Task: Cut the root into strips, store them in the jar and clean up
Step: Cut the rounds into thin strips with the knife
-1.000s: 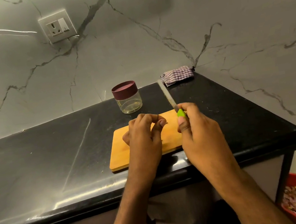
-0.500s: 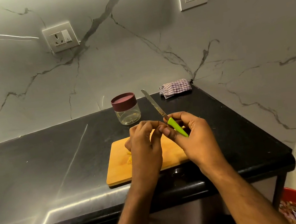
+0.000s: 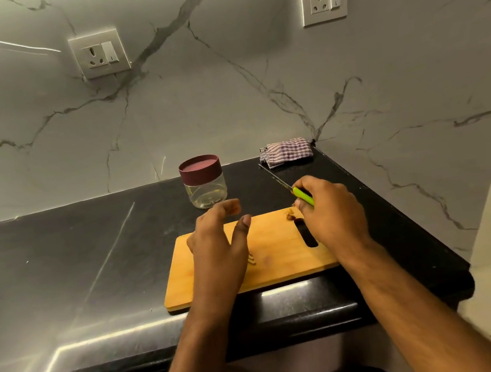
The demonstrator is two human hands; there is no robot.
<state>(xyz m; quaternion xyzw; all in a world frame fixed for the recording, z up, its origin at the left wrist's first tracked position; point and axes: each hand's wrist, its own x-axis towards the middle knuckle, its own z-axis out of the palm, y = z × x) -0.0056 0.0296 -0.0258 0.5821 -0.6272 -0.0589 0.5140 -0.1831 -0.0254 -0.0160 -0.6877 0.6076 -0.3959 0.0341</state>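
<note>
**Knife in the right hand, left hand loose over the board**

A wooden board [image 3: 279,244] lies at the near edge of the black desk [image 3: 73,261], its slot handle toward the right. The right hand [image 3: 332,214] grips a knife [image 3: 298,194] by its green handle, fingers curled round it; the thin blade points far and left, above the desk. The hand sits over the board's far right corner, beside the slot.

The left hand [image 3: 217,241] hovers over the left part of the board, fingers relaxed and slightly bent, holding nothing that can be seen.

Small brownish bits of root [image 3: 290,214] lie at the board's far right edge, just beside the right hand's fingertips. A few pale strips [image 3: 251,259] show on the board close to the left wrist, partly hidden by it.

The jar [image 3: 203,181], clear glass with its maroon lid on, stands on the desk beyond the board, just far of the left hand. A folded checked cloth [image 3: 285,151] lies in the far right corner against the marble wall
</note>
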